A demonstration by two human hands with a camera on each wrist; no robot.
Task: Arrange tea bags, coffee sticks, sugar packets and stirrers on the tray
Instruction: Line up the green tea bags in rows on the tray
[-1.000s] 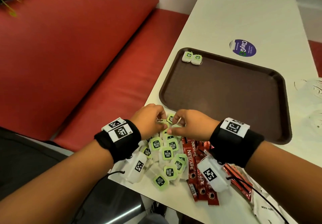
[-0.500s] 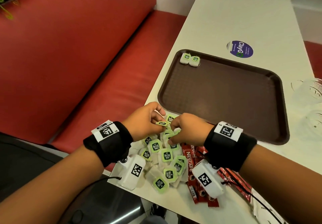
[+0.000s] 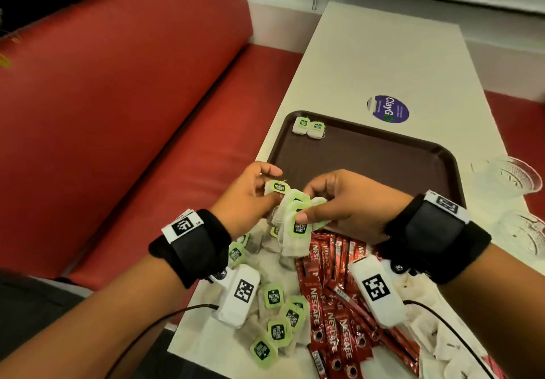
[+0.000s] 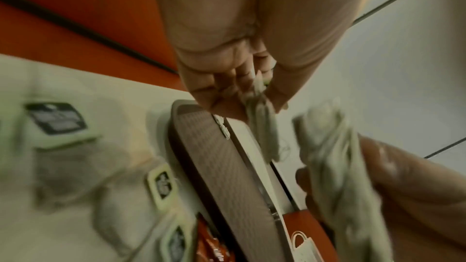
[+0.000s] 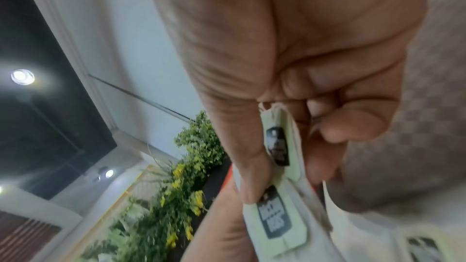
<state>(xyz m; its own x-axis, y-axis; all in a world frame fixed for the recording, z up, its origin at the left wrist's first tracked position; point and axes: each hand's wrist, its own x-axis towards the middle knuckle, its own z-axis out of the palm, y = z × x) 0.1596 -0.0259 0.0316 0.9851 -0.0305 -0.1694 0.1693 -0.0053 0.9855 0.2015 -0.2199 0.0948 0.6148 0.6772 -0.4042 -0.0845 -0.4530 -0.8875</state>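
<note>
A brown tray (image 3: 368, 169) lies on the white table with two tea bags (image 3: 309, 127) in its far left corner. My left hand (image 3: 250, 198) pinches one green-tagged tea bag (image 3: 277, 187) above the tray's near edge. My right hand (image 3: 333, 204) grips a bunch of tea bags (image 3: 296, 228) between thumb and fingers; the right wrist view shows their tags (image 5: 276, 224) under the thumb. The left wrist view shows the pinched tea bag (image 4: 262, 127) hanging over the tray (image 4: 221, 166). More tea bags (image 3: 274, 322) and red coffee sticks (image 3: 333, 313) lie heaped near the front edge.
A red bench (image 3: 132, 130) runs along the table's left side. A purple round sticker (image 3: 388, 109) sits beyond the tray. Clear glass dishes (image 3: 507, 175) stand at the right edge. White paper packets (image 3: 442, 349) lie at the front right.
Both hands have lifted from the heap. The right hand now holds up a bunch of tea bags, and the left has pulled one bag apart from it.
</note>
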